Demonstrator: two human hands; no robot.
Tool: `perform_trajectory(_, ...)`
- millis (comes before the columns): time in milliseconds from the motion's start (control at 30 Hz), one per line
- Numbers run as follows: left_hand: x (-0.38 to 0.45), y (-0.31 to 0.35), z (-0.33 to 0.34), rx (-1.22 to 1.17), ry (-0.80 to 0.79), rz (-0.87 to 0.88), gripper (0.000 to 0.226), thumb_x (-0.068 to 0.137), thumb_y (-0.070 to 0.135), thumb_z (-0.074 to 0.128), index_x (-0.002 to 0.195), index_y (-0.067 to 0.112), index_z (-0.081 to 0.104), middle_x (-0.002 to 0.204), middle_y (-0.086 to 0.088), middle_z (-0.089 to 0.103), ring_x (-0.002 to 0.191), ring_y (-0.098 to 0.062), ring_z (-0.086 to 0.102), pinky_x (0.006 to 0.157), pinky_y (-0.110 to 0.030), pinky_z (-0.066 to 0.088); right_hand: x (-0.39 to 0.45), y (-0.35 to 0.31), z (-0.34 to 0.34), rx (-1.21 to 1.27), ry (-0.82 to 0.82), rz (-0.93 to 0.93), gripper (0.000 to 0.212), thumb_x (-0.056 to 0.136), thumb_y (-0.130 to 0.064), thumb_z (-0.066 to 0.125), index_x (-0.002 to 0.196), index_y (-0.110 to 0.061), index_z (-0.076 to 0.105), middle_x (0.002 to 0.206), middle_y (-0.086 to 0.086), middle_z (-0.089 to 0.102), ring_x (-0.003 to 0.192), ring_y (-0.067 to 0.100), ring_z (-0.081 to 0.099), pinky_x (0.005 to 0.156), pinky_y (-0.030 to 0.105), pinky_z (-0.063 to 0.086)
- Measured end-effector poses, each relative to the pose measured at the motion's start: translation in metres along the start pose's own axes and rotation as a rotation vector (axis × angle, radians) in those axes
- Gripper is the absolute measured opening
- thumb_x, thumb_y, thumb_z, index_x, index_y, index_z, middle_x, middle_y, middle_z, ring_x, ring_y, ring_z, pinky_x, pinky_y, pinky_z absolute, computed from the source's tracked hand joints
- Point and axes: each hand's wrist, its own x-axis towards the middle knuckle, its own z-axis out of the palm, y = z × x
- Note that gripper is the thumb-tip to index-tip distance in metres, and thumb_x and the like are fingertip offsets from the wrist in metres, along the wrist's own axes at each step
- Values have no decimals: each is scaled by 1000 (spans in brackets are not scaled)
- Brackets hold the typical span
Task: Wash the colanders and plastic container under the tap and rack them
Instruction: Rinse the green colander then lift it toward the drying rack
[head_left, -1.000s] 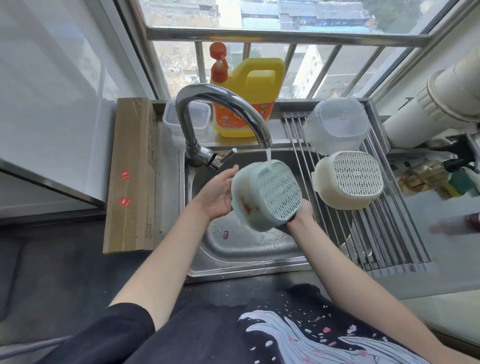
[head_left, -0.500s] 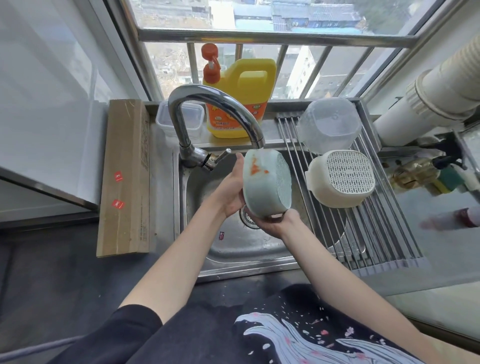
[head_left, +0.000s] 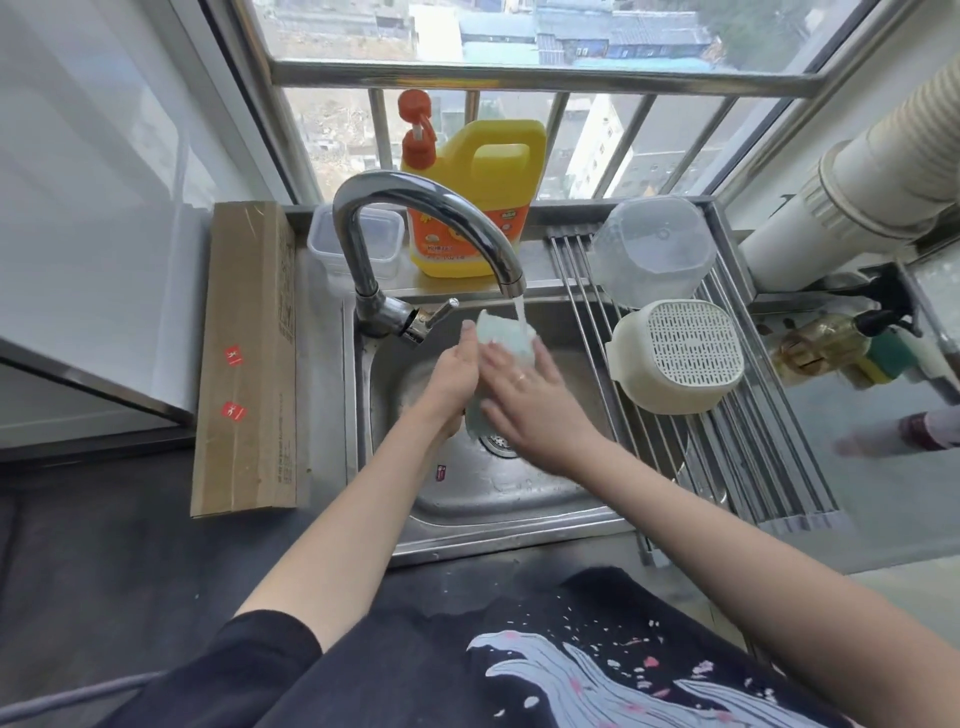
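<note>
Held on edge under the tap (head_left: 415, 234), in the running stream over the sink (head_left: 519, 499): green colander (head_left: 506, 338), pale plastic, mostly hidden between the hands. Left hand (head_left: 457, 374) flat against its left side, fingers straight up; right hand (head_left: 530, 400) spread over its right face, fingers straight and splayed, ring on one; no curl round the rim visible on either, so pressed between palms rather than gripped. Judged mid-rinse: probably the last piece, still to be rinsed off and racked. Already upside down on the rack (head_left: 769, 467) to the right: white colander (head_left: 680, 353), rounded-square, matt, gridded base of small holes facing up; beyond it, far right, clear container (head_left: 652, 249), translucent, faceted, glossy. Rack of thin steel rods laid over the sink's right part, with free bars nearer than the white colander, seemingly room for one more. Sink brushed steel, wet, drain just below the hands. Farther out on the ledge: yellow jug (head_left: 472, 208) with orange pump, small clear tub (head_left: 389, 244) behind the spout. At left, long cardboard box (head_left: 244, 358) with red stickers.
</note>
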Motion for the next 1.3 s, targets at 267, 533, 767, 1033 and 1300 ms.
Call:
perform_trajectory(267, 3, -9, -23, 166, -27, -55, 65, 94, 61, 30, 106, 11, 70, 105, -11, 71, 100, -24, 67, 92, -40, 52, 8, 26, 5, 63, -40, 341, 58, 100, -47, 16, 153, -22, 16, 155, -2, 29, 147, 12, 10, 118, 46, -7)
perform_trajectory(533, -6, -21, -16, 197, -19, -38, 55, 96, 55, 34, 105, 11, 67, 105, -15, 69, 94, -29, 67, 85, -42, 53, -22, 2, 22, 51, -7, 42, 62, 94, -53, 21, 151, -28, 23, 156, -7, 24, 145, 11, 12, 117, 53, 3)
perform_trajectory(767, -15, -18, -6, 199, -21, 13, 52, 98, 50, 33, 99, 10, 65, 94, -8, 65, 83, -21, 60, 67, -29, 46, 22, 7, 15, 738, 79, 776, 53, 93, -51, 39, 130, -14, 48, 126, 9, 57, 116, 28, 52, 98, 42, 41)
perform_trajectory(1033, -6, -16, -15, 224, 10, 56, 54, 96, 53, 37, 86, 8, 66, 84, -10, 63, 77, -21, 57, 71, -35, 45, 30, -16, 9, 435, 97, 827, 45, 98, -41, 30, 131, -17, 49, 135, 5, 51, 129, 24, 42, 109, 57, 18)
perform_trajectory(1300, -9, -4, 13, 214, -153, 92, 30, 93, 35, 57, 96, 6, 64, 88, -10, 63, 75, -20, 58, 66, -31, 46, 20, 33, 1, 927, 156, 709, 33, 99, -32, 33, 120, -24, 58, 130, -2, 55, 120, 16, 51, 96, 38, 40)
